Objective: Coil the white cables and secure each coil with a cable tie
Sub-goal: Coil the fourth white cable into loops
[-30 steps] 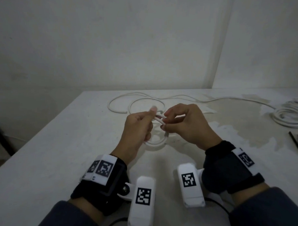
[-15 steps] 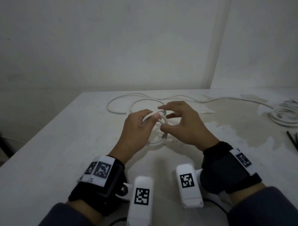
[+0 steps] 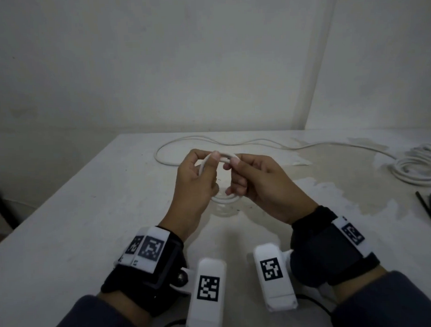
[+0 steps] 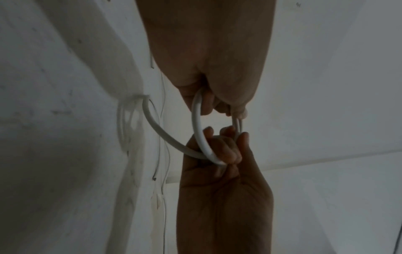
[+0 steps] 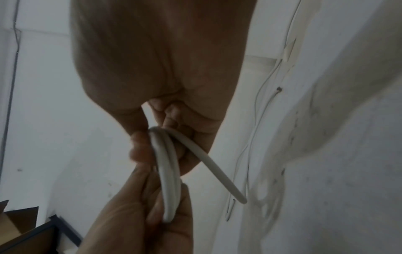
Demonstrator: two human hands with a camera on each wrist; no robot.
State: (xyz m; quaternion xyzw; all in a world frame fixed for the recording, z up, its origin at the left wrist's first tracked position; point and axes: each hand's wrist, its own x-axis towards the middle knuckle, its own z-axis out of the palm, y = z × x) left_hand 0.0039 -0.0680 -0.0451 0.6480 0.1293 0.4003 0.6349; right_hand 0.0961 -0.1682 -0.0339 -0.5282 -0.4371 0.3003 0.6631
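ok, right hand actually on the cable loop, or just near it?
Touching. In the left wrist view the right hand has its fingers curled round the white cable loop; the right wrist view shows the same loop running between its thumb and fingers.

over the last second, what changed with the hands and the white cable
Both hands rose a little off the table, lifting the small coil of white cable with them. The right hand, which opened briefly half a second ago, again pinches the loop's top beside the left hand. The loose cable behind lies closer to the hands, one loop fewer. The finished coil and black cable ties at right stayed put.
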